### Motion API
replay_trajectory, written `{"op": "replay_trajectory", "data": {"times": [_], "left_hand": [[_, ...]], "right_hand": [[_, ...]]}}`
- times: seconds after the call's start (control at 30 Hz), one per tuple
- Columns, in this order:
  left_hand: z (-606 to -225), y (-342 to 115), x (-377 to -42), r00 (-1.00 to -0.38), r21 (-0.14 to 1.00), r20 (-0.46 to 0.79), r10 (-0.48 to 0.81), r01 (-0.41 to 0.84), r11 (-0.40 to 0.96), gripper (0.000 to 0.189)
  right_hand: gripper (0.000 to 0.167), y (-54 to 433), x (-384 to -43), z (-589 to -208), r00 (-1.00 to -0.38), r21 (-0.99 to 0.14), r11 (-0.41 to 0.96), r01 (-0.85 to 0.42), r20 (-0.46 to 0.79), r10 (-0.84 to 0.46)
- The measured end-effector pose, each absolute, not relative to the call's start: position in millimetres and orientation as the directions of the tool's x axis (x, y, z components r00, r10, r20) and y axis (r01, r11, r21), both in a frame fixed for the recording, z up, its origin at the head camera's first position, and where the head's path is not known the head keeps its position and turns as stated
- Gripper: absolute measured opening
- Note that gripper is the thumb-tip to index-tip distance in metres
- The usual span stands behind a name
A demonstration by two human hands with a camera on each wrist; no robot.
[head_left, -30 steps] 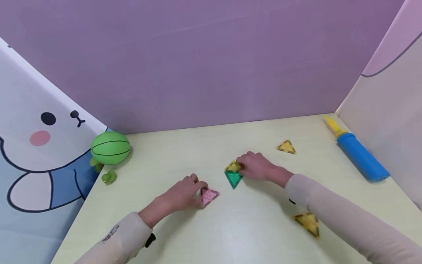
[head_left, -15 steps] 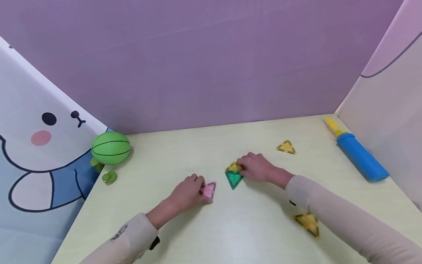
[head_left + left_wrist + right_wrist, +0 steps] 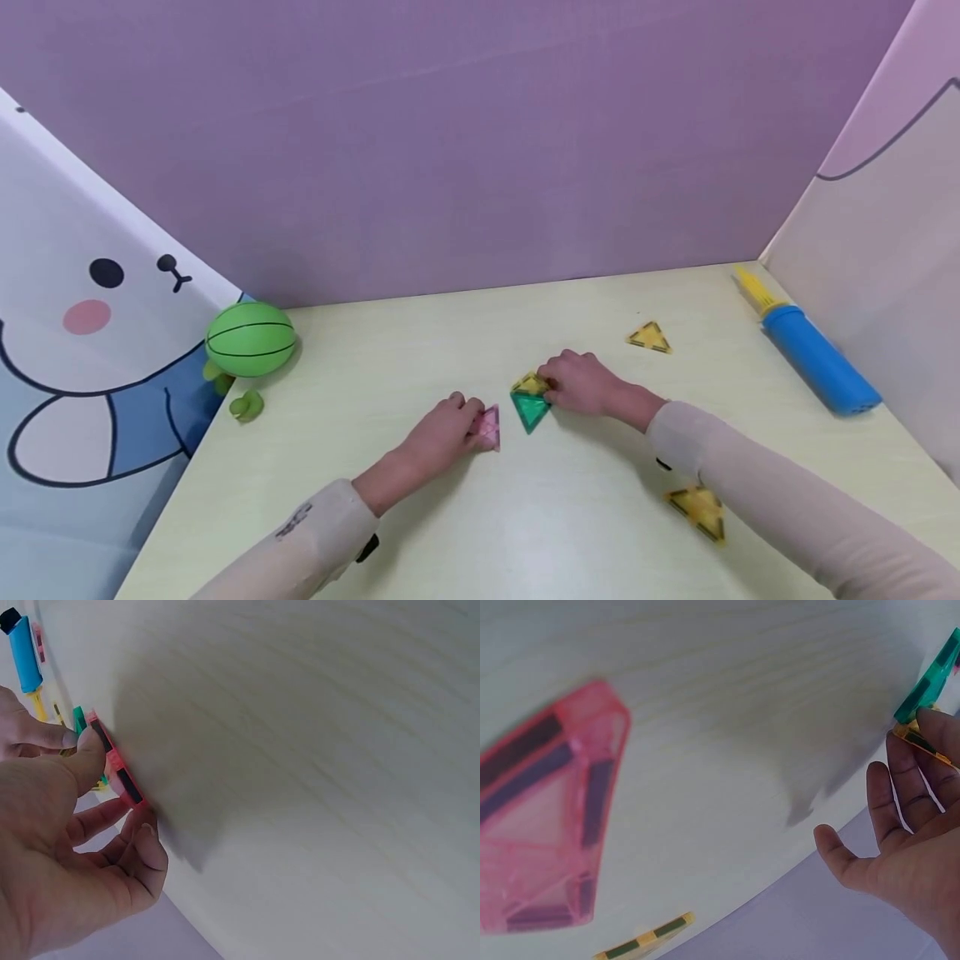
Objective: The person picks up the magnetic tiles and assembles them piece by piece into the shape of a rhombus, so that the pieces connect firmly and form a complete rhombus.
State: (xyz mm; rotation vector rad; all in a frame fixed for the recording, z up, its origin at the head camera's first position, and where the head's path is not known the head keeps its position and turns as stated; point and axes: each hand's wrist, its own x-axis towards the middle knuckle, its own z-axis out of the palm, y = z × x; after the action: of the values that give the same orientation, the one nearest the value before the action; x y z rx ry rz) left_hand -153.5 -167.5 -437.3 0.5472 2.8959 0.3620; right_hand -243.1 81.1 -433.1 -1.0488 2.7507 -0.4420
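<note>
My left hand (image 3: 442, 433) pinches a pink triangular magnetic tile (image 3: 489, 428) between thumb and fingertips; the left wrist view catches this pink tile (image 3: 120, 769) edge-on. My right hand (image 3: 581, 382) pinches a yellow triangular tile (image 3: 529, 383), partly covered by the fingers. Edge to edge with that yellow tile lies a green triangular tile (image 3: 530, 410), its point towards me. In the right wrist view, thumb and fingers hold the yellow tile (image 3: 922, 745) beside the green one (image 3: 930, 682). A narrow gap separates the pink tile from the green.
Another yellow tile (image 3: 650, 337) lies farther back, and one more yellow tile (image 3: 699, 512) sits beside my right forearm. A pink tile (image 3: 547, 817) looms close in the right wrist view. A blue pump (image 3: 821, 358) lies at right; a green ball (image 3: 251, 339) and small green toy (image 3: 246, 406) at left.
My left hand has slid right with the pink tile, turning it and bringing it nearer the green tile. The right hand has stayed on the yellow tile.
</note>
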Motion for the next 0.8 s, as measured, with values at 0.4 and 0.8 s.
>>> {"op": "replay_trajectory", "data": {"times": [0.4,0.8], "left_hand": [[-438,-157,-157,-0.922,0.310,-0.136,0.361,0.307,0.900,0.046],[-420,-153,-156,-0.935,0.504,-0.316,0.159,-0.023,0.863,0.049]], "right_hand": [[0.019,75,-238,-436,-0.732,-0.332,0.697,-0.636,-0.027,-0.681],[0.014,72,-235,-436,-0.750,-0.320,0.720,-0.616,-0.040,-0.660]]}}
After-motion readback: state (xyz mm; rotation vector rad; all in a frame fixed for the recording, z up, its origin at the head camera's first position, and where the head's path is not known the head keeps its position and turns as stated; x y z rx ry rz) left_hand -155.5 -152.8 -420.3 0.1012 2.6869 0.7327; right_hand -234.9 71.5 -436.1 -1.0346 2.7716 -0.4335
